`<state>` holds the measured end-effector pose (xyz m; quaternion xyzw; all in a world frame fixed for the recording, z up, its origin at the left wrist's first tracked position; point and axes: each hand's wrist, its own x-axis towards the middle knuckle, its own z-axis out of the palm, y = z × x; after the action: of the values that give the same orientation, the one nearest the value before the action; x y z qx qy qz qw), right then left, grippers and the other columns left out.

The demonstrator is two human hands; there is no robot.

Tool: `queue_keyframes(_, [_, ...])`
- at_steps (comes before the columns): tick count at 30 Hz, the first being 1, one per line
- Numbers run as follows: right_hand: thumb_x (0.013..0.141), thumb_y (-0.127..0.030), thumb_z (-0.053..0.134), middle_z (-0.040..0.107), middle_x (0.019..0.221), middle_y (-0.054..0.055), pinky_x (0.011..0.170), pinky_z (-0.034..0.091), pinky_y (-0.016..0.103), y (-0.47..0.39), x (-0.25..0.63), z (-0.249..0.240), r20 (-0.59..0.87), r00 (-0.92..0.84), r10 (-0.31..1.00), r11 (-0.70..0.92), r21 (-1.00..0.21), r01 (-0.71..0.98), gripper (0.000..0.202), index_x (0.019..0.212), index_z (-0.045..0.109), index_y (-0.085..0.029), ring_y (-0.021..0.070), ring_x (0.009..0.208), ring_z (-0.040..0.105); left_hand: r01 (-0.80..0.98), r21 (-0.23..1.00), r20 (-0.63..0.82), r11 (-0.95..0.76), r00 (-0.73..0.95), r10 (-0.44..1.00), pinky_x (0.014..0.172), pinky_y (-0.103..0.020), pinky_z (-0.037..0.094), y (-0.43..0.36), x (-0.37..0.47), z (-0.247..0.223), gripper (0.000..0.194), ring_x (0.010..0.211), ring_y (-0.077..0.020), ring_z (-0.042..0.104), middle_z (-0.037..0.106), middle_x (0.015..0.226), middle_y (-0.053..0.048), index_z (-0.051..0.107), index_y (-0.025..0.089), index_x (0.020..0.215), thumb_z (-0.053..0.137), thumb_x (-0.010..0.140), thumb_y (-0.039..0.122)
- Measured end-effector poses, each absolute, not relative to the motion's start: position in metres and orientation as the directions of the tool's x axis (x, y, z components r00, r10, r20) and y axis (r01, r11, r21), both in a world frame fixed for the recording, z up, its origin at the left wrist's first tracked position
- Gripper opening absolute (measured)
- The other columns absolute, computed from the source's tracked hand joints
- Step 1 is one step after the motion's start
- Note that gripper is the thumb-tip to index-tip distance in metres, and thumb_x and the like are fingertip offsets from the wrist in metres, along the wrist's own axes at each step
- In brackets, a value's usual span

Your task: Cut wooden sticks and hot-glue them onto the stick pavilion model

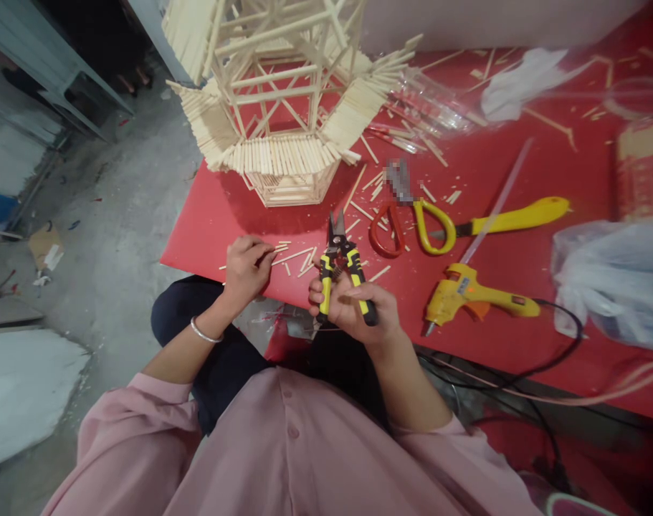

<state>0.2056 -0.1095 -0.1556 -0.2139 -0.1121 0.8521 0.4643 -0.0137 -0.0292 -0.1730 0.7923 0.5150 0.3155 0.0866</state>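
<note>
Black-and-yellow handled snips [337,251] lie in my right hand [361,304], fingers around the grips, with the short blades slightly apart and pointing away from me. At the table's front edge my left hand [248,269] has its fingertips pinched together at the ends of short wooden sticks [282,247]; it seems to hold one. More cut stick pieces [304,261] are scattered between both hands. Behind them stands a many-sided model tower [288,154] of pale wooden sticks, with flared slatted roofs; its top runs out of view.
On the red table [197,222], to the right, lie red-and-yellow handled scissors [396,229], a yellow-handled knife [520,217], and a yellow glue gun [466,294] with its cord. Farther right is a plastic bag [616,279]. Clear wrappers [434,107] with sticks lie behind.
</note>
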Motion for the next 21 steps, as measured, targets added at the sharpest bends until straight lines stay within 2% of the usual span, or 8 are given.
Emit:
queue_keyframes(8, [0.060, -0.028, 0.054, 0.064, 0.094, 0.006, 0.086, 0.052, 0.048, -0.1097, 0.2042, -0.1537, -0.273, -0.469, 0.840, -0.542, -0.416, -0.730, 0.050, 0.110, 0.057, -0.024, 0.0216, 0.087, 0.058, 0.765, 0.457, 0.412, -0.454, 0.270, 0.870, 0.077, -0.036, 0.046, -0.0286, -0.0138, -0.1742, 0.017, 0.083, -0.0209, 0.061, 0.068, 0.086, -0.008, 0.074, 0.018, 0.083, 0.062, 0.090, 0.027])
queue_keyframes(13, [0.061, -0.030, 0.055, 0.064, 0.097, 0.007, 0.087, 0.052, 0.048, -0.1100, 0.2045, -0.1543, -0.269, -0.476, 0.837, -0.546, -0.436, -0.715, 0.050, 0.111, 0.057, -0.024, 0.0241, 0.094, 0.060, 0.772, 0.442, 0.414, -0.457, 0.277, 0.867, 0.077, -0.036, 0.046, -0.0274, -0.0144, -0.1754, 0.017, 0.082, -0.0204, 0.061, 0.069, 0.086, -0.007, 0.074, 0.019, 0.082, 0.062, 0.090, 0.028])
queue_keyframes(21, [0.063, -0.029, 0.054, 0.064, 0.097, 0.007, 0.086, 0.052, 0.048, -0.1101, 0.2044, -0.1555, -0.251, -0.481, 0.840, -0.542, -0.434, -0.720, 0.052, 0.114, 0.055, -0.024, 0.0230, 0.091, 0.060, 0.778, 0.423, 0.422, -0.465, 0.285, 0.860, 0.076, -0.035, 0.045, -0.0269, -0.0144, -0.1757, 0.018, 0.081, -0.0205, 0.060, 0.068, 0.085, -0.007, 0.074, 0.019, 0.081, 0.062, 0.090, 0.028])
